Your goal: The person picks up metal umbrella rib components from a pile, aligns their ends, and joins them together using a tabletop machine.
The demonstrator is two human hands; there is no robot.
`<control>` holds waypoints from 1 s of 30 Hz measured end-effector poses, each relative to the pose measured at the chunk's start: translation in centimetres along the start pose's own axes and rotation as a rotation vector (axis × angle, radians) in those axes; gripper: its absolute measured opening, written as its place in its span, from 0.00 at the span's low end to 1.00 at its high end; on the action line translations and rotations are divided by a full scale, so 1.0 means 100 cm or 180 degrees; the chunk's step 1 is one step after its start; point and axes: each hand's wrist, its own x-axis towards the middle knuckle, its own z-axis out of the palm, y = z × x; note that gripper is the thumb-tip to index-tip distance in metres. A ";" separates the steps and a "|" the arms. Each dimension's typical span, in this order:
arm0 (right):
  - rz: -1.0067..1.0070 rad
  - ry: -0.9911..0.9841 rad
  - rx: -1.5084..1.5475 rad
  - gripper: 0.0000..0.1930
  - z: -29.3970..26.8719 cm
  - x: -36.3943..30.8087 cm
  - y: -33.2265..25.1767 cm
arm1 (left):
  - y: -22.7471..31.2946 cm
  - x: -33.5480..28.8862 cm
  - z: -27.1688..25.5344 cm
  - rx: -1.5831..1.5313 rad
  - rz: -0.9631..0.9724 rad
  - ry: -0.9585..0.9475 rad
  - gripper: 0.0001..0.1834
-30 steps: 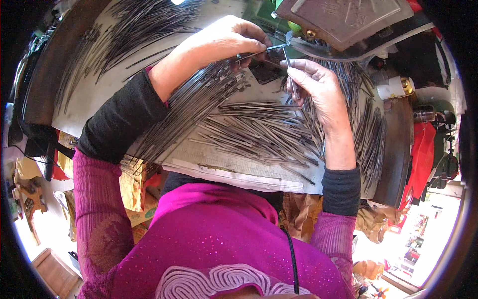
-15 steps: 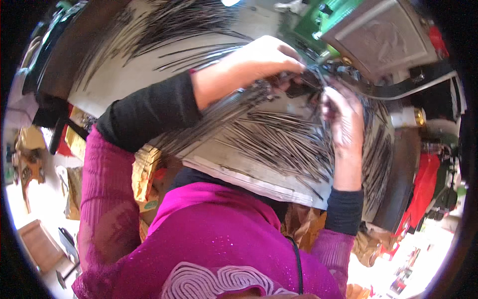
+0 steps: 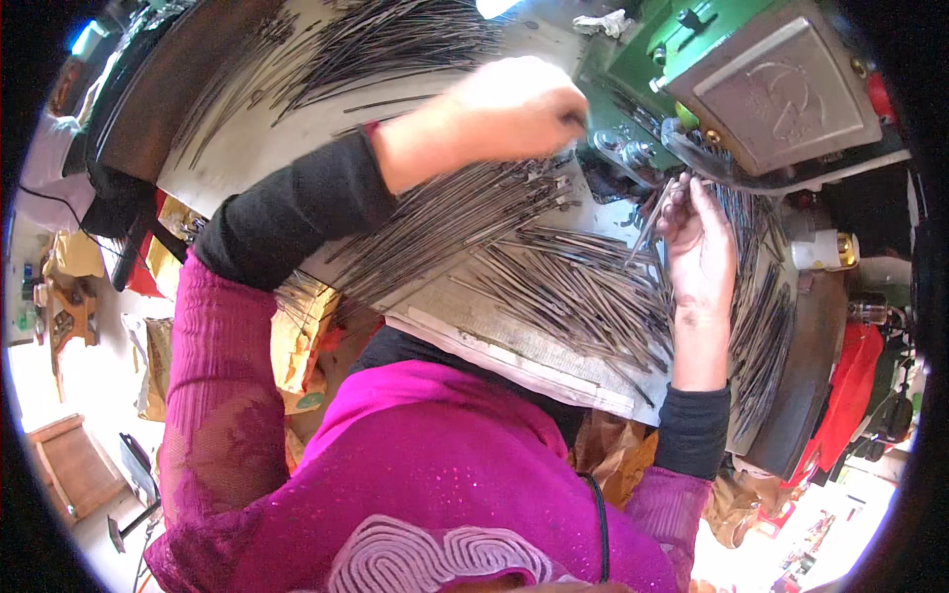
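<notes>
Thin dark metal rods (image 3: 573, 292) lie in a loose pile on the pale tabletop in front of me, and a second bundle of rods (image 3: 445, 227) lies under my left forearm. My left hand (image 3: 519, 107) is raised over that bundle near the machine, its fingers curled closed and slightly blurred; whatever they hold is hidden. At the right, my right hand (image 3: 702, 242) pinches a thin rod (image 3: 649, 222) between thumb and fingers, just below the round metal parts (image 3: 623, 148) of the green machine.
The green machine (image 3: 633, 59) with a grey metal cover (image 3: 771, 94) stands at the far right. A large heap of rods (image 3: 386, 44) lies at the far left, and more rods (image 3: 761, 336) lie along the right edge. A pale bar (image 3: 504, 366) lines the table's near edge.
Both hands have drawn away from the machine's metal parts: the left moved slightly left and up, the right moved slightly down and right. The rod in my right hand now shows plainly.
</notes>
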 end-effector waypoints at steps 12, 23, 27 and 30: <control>-0.0026 -0.0108 0.0104 0.07 -0.001 0.002 0.001 | -0.036 -0.007 -0.013 0.0703 -0.0573 -0.0505 0.15; 0.0082 -0.0315 -0.0822 0.11 0.018 -0.008 -0.010 | 0.000 -0.001 -0.014 -0.1965 -0.0777 -0.0508 0.14; 0.0086 -0.0361 -0.1011 0.10 0.021 -0.010 -0.011 | 0.012 0.001 -0.007 -0.1873 -0.0921 -0.0510 0.11; 0.0075 -0.0443 -0.1014 0.10 0.023 -0.009 -0.010 | 0.026 0.000 -0.014 -0.1551 -0.1069 -0.0499 0.10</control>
